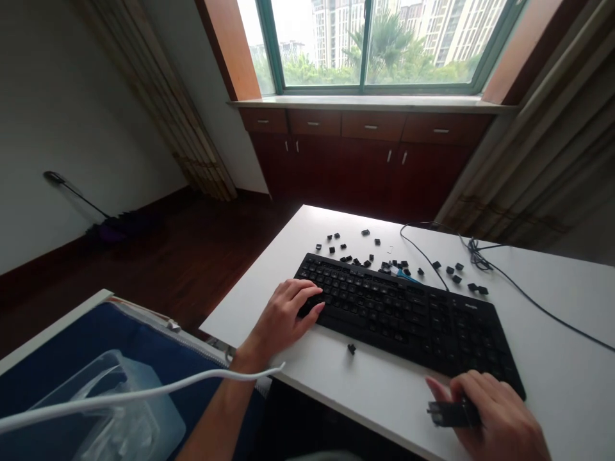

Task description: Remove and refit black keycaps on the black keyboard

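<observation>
A black keyboard (384,307) lies at a slant on the white table (250,288). My left hand (286,314) rests at its left end, fingers stretched over the edge keys and thumb apart. Near the keyboard's front right corner, my right hand (500,416) is closed around a short black bar-shaped piece (454,414) with a notched end; its exact kind does not show. One loose black keycap (352,349) lies in front of the keyboard. Several more keycaps (332,250) are scattered behind it. A small blue item (406,275) lies among them, partly hidden by the keyboard.
A black cable (533,288) runs behind the keyboard, with a bundled coil (475,253). At lower left, a clear plastic container (129,397) sits on a dark blue surface (100,326). A white cord (144,394) crosses before my left forearm. Cabinets (369,166) stand under the window.
</observation>
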### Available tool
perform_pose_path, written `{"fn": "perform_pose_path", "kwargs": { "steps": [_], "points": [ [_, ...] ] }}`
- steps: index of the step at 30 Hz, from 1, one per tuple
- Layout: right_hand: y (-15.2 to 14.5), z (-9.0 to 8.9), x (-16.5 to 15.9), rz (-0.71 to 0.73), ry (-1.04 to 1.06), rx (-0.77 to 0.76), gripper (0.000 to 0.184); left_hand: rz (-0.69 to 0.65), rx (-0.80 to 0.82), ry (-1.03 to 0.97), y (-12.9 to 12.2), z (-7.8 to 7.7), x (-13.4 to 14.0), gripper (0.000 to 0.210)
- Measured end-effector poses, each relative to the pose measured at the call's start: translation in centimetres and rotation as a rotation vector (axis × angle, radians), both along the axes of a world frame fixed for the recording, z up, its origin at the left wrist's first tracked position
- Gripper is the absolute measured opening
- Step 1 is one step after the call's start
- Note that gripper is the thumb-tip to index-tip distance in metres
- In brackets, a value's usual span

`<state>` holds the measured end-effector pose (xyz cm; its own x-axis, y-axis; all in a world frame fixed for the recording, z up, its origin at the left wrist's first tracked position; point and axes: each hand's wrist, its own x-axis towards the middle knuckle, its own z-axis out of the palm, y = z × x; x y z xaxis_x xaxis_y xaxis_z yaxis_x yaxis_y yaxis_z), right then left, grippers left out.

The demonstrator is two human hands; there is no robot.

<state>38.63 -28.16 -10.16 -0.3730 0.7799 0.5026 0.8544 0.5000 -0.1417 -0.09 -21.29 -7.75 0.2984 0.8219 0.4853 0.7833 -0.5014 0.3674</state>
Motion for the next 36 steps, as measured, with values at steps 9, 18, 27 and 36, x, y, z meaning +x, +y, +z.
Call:
{"fn": "perform_pose_path", "kwargs": {
  "steps": [9, 18, 27, 36],
  "points": [
    [0.2, 0.2, -1.0, -0.194, 0.096, 0.028, 0.046, 0.071, 0.037, -0.033, -0.2, -0.1, -0.2, 0.037],
    [0.0, 0.2, -0.7, -0.094, 0.238, 0.005, 0.025, 0.002, 0.009, 0.0, -0.5, -0.2, -0.3, 0.043],
    [-0.4, -0.8, 0.0, -0.237, 0.169, -0.053, 0.037, -0.085, -0.035, 0.053, -0.6, 0.3, -0.3, 0.039],
    [-0.5, -0.7, 0.2, -0.156, 0.181, -0.073, 0.032, -0.035, -0.058, 0.121, -0.8, 0.7, -0.3, 0.049]
  ]
}}
